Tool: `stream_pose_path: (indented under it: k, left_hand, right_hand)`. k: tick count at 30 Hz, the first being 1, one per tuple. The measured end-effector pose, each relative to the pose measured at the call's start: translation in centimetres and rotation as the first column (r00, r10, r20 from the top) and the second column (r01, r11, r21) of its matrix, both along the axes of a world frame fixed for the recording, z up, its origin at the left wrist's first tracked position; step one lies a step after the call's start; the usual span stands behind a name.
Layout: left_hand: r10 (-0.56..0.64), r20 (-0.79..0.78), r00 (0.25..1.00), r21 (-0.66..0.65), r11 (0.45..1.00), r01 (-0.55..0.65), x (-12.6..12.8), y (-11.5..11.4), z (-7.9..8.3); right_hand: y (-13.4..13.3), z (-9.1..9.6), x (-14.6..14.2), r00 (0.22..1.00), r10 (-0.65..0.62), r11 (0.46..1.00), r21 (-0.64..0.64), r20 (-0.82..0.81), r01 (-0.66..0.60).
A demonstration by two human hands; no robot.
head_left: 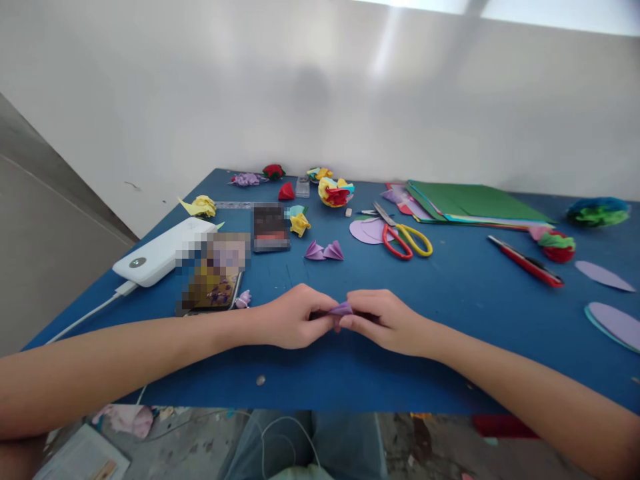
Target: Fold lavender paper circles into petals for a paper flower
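Observation:
Between my two hands, over the near part of the blue table, is a small folded piece of purple paper (341, 309). My left hand (305, 317) pinches its left side with thumb and fingers. On its right side the fingers of my right hand (383, 319) are closed on the same paper. The fingers hide much of its shape. Just beyond lie two folded purple paper pieces (324, 251), side by side. Scissors (403, 233) with one red and one yellow handle rest partly over light purple paper ovals (364, 231).
At the left are a white power bank (165, 251) with a cable and a phone (215, 277). Paper flowers (336, 192) stand along the back. Green paper sheets (475, 201), a red cutter knife (527, 261) and purple ovals (617, 323) lie to the right.

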State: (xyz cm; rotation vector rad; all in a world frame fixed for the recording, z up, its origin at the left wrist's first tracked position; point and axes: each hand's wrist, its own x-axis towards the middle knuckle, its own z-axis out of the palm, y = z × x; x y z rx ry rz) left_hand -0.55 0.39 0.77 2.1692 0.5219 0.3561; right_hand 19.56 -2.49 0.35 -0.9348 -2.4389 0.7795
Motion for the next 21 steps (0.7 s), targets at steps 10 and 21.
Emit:
stream_pose_path:
  k: [10,21]
  left_hand:
    - [-0.044,-0.049,0.998,0.12,0.992,0.049,0.07,0.03,-0.22]
    - [0.093,0.017,0.996,-0.163,0.983,-0.089,-0.21,0.01,0.17]
  right_hand:
    - [-0.82,0.63,-0.26,0.998,-0.011,0.997,0.071,-0.058,0.015]
    - [-0.59,0.69,0.02,0.994,0.015,0.998,-0.066,-0.109,-0.022]
